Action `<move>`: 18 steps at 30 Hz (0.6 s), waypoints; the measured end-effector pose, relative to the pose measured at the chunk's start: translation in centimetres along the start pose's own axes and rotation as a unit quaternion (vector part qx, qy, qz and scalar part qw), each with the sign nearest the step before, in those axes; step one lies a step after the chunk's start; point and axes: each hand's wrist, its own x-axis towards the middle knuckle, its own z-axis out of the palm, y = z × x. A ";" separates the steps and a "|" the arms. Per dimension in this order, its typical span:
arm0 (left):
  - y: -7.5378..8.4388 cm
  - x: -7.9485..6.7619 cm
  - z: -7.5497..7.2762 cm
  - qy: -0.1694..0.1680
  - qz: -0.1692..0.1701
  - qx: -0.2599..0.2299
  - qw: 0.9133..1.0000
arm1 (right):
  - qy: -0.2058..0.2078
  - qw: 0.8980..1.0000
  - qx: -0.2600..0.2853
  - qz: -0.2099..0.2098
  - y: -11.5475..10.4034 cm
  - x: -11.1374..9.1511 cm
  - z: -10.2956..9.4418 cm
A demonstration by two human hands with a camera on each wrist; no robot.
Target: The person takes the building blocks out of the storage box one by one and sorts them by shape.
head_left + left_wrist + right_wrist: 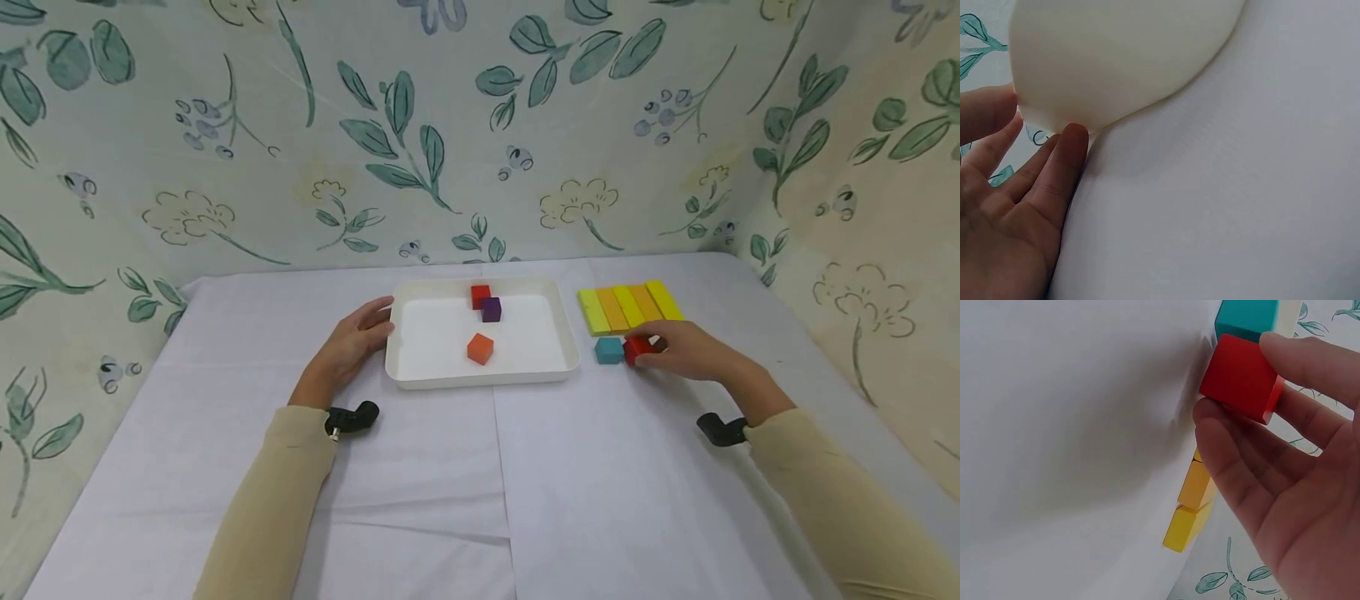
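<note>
My right hand pinches a red cube between thumb and fingers, right beside a teal cube. On the left, my left hand rests its fairly straight fingers against the left end of a shallow white tray. The tray's outer side fills the upper part of the left wrist view, with the fingertips right at its edge. Inside the tray lie another red cube, a purple cube close in front of it, and an orange cube nearer me.
Just behind the teal cube, a row of yellow and orange blocks lies side by side, right of the tray. A white cloth covers the table, and a floral curtain hangs behind it. Each wrist carries a black mount.
</note>
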 end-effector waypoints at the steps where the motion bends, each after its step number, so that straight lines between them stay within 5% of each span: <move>1: 0.0 0.0 0.0 0.001 -0.001 0.000 1.000 | -0.002 1.000 -0.001 -0.001 -0.1 0.1 0.1; 18: -0.1 0.0 0.1 0.003 -0.001 0.007 1.000 | -0.006 1.000 0.001 0.002 -0.2 0.9 0.5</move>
